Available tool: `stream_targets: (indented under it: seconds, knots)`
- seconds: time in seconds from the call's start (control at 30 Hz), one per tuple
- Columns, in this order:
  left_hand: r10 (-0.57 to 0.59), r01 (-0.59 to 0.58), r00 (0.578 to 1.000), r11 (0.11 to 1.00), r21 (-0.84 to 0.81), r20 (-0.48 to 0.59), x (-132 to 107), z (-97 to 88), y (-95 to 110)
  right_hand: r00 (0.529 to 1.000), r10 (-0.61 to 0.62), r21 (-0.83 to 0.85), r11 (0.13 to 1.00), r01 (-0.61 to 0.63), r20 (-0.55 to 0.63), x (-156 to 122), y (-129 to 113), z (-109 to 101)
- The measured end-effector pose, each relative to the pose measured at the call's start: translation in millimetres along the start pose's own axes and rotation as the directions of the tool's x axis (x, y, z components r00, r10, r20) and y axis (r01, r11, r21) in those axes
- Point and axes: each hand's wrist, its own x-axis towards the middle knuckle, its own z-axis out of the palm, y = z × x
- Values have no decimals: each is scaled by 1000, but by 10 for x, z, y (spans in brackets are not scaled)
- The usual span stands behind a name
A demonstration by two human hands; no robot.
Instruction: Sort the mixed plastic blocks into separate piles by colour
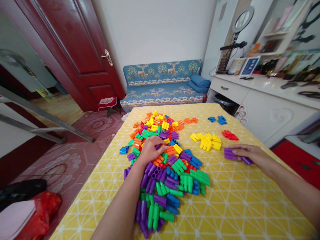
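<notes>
My left hand (pixel 152 149) is closed in the middle of a pile of plastic building blocks (pixel 162 180), with a purple block (pixel 158 146) between thumb and fingers. Mixed in that pile are purple, green, blue, orange, yellow and red pieces, shaped like joined tubes. On the right, my right hand (pixel 252 155) grips a purple building block (pixel 230 153) just over the cloth. Another purple block (pixel 247 160) shows beneath that hand, partly hidden. Beyond it lie a red group (pixel 230 135), a yellow group (pixel 208 141) and blue blocks (pixel 221 120).
A yellow patterned cloth (pixel 100 200) covers the table. Past the far edge stands a blue sofa (pixel 162 90). A white dresser (pixel 272 106) is at the right, a red door (pixel 75 50) at the left. Orange blocks (pixel 190 120) extend from the pile's far end.
</notes>
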Motion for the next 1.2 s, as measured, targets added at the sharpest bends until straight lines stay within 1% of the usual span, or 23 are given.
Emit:
stream_targets:
  seconds: [0.03,0.1,0.17,0.27,0.4,0.57,0.7,0.83,0.93,0.97,1.03,1.13,1.17,1.2]
  knots:
    - [-1,1,1000,1000,1,-3,1,0,3,997,36,29,999,-38,75,-51,5,38]
    - [1,-1,1000,1000,-2,-12,2,0,9,978,55,59,996,-68,200,-128,-28,136]
    - [8,-8,1000,1000,-7,-21,3,1,11,964,21,38,999,-33,264,-155,-92,234]
    - [11,-11,1000,1000,-9,-26,2,3,7,953,9,14,1000,-14,302,-87,-182,341]
    - [-5,5,1000,1000,-9,-22,-4,1,1,960,-5,40,999,-6,279,123,-242,428]
    - [-10,9,999,1000,-17,-31,-6,-1,8,966,12,96,995,-38,257,326,-277,509]
    - [-10,9,999,1000,-29,-34,-1,-6,13,972,39,112,992,-66,234,422,-293,550]
    - [-9,7,999,999,-35,-37,2,-4,8,987,38,119,991,-57,158,514,-272,597]
    - [-13,12,999,999,-32,-38,-2,2,-2,992,22,128,991,-37,124,482,-264,609]
    - [-14,13,999,999,-29,-39,-4,3,-4,990,9,122,992,-26,143,437,-267,597]
    - [-15,14,999,1000,-26,-42,-9,3,-4,970,-24,113,994,-3,241,304,-274,543]
    - [-19,18,999,1000,-25,-39,-15,3,1,903,-46,70,997,17,428,83,-277,400]
    - [-21,20,999,999,-26,-39,-15,4,2,882,-43,28,999,34,469,32,-275,348]
    - [-22,21,999,999,-27,-42,-15,5,1,872,-43,-24,998,63,488,3,-273,303]
